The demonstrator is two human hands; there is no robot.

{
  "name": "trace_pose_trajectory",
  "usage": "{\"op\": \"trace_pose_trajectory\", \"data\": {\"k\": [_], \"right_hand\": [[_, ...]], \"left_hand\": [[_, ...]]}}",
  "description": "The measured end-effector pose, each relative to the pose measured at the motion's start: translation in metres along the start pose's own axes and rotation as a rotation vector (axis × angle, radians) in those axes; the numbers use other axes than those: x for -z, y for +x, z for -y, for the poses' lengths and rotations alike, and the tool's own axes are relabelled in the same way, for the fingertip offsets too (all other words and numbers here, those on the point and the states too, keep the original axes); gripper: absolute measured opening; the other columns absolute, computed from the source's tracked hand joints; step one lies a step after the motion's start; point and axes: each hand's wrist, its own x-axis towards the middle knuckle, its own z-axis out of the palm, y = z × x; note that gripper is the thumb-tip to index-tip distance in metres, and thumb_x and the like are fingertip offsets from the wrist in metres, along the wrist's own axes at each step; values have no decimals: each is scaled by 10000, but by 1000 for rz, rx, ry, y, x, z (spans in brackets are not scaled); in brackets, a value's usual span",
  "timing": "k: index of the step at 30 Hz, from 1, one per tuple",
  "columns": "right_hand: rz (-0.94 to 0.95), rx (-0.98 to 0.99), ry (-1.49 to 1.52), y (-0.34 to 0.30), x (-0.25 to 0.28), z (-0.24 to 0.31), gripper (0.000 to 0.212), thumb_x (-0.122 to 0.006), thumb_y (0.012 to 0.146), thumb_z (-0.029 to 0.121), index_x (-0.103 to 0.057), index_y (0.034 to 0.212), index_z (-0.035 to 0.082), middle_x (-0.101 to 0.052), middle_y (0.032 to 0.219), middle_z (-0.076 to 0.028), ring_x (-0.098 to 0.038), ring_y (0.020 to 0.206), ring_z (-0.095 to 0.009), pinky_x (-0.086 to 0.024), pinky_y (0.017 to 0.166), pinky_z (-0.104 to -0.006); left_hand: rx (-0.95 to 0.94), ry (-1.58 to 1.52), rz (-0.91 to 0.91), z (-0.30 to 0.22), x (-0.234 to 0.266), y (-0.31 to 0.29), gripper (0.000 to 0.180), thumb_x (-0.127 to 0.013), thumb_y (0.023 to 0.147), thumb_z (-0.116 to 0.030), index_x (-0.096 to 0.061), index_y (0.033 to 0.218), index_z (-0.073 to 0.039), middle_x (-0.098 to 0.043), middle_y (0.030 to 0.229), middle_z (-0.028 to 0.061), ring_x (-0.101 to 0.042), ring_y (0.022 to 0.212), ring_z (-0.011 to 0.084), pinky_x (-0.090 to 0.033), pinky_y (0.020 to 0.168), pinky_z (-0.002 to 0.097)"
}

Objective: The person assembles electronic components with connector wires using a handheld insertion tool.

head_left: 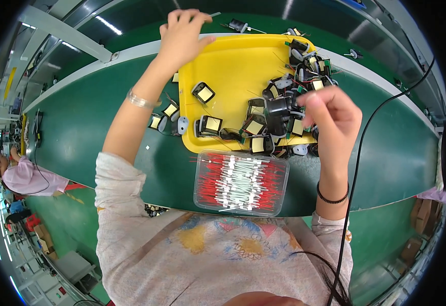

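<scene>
The work in hand centres on the small black units with pale yellow pads, and by the look of it a good deal is left. Most lie in a heap point(256, 123) along the right side of the yellow tray point(243, 66), some spilling over its rim onto the tabletop point(90, 117). The tray's left part is mostly bare, with one unit point(204, 93) lying apart and another point(211, 124) near the front corner; a few more lie just outside its left wall. Whether these or the heap are the finished ones, I cannot tell. Beyond the tabletop's far rail, a unit point(238, 25) lies on a green strip point(271, 26), perhaps already passed along, though that is a guess. In front of the tray, the clear box point(284, 188) is well filled with red-and-white wires point(240, 181), so that supply looks far from used up. The left hand point(184, 31) is over the tray's far left corner, its fingers spread and seemingly released, a thin pale sliver point(214, 15) by their tips. The right hand point(335, 115) is over the heap, fingers curled in toward the thumb beside a black unit point(277, 106); whether they pinch anything, I cannot tell.
</scene>
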Motion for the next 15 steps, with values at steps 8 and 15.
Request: {"op": "trace_pose_trajectory", "data": {"k": [8,15], "right_hand": [[273,-79,-179,-22,-6,0,102,-571,816,75,-610,772,-8,-597,598,-61,-540,471,-100,-397,434,-214],[535,367,-766,-51,-32,-19,106,-554,578,25,-540,680,47,-492,696,-67,-526,708,-221,-465,558,-301]], "left_hand": [[-214,114,1008,-27,63,-52,182,-613,748,-116,-573,919,-160,-562,939,23,-429,1070,214,-249,925,475],[-225,-112,645,-33,70,-49,249,-633,666,-13,-556,879,-118,-550,833,19,-485,934,214,-369,821,367]]}}
